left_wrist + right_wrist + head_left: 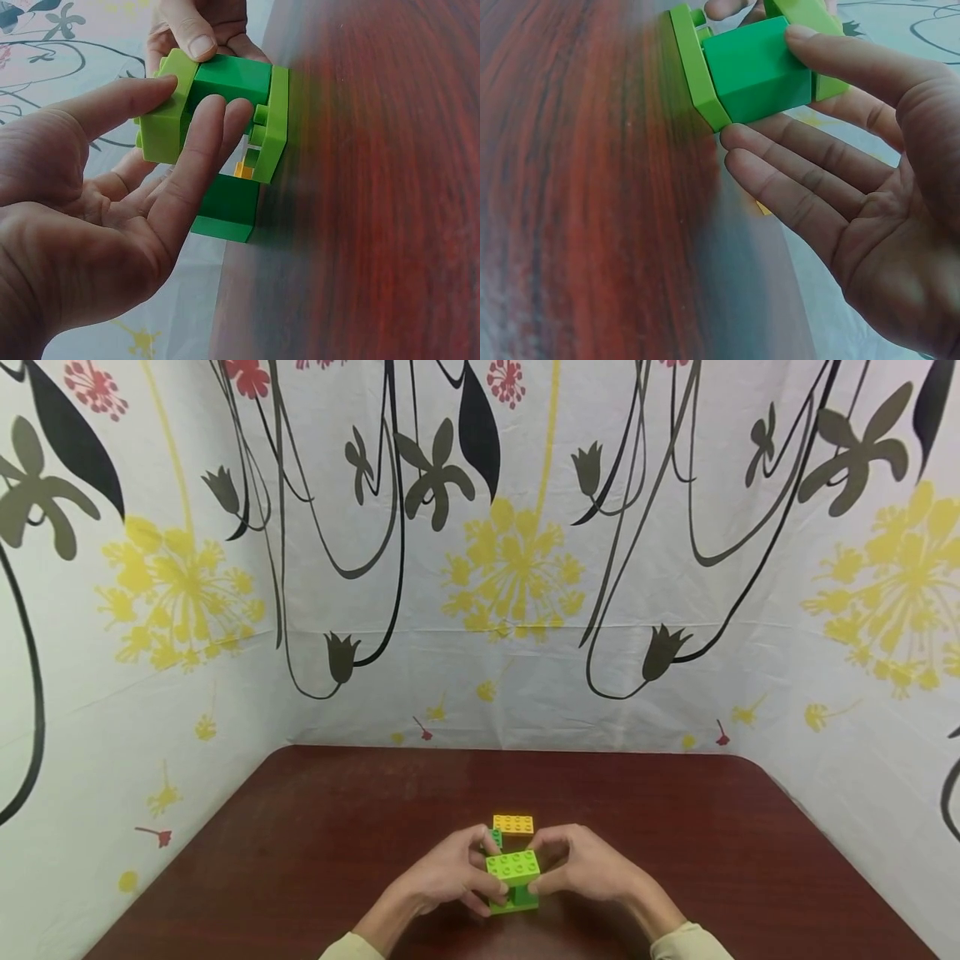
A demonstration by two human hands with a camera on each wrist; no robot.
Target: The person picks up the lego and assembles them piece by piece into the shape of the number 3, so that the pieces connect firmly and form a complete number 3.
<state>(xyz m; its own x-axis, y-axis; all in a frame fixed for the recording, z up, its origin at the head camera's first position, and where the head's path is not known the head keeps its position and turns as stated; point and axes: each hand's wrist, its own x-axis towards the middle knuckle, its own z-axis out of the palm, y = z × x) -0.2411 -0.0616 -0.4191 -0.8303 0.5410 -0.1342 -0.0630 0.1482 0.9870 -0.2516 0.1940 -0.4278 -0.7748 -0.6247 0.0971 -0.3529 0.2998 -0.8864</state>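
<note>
In the head view, a light green brick [513, 868] sits on top of a small stack near the table's front. Under it is a darker green brick [236, 79], which stands on a thin light green plate [278, 124]. My left hand [453, 870] grips the top brick from the left, thumb on its near side. From the right, my right hand [592, 866] holds the same brick, its thumb at the seam with the darker brick in the right wrist view. The other right fingers extend past the stack.
Behind the stack lies a yellow brick [513, 823] on the dark red-brown table [360, 810]. Another green brick [225, 206] stands between them, partly hidden by my left hand in the head view. A patterned white cloth [480, 693] hangs around the table's back and sides.
</note>
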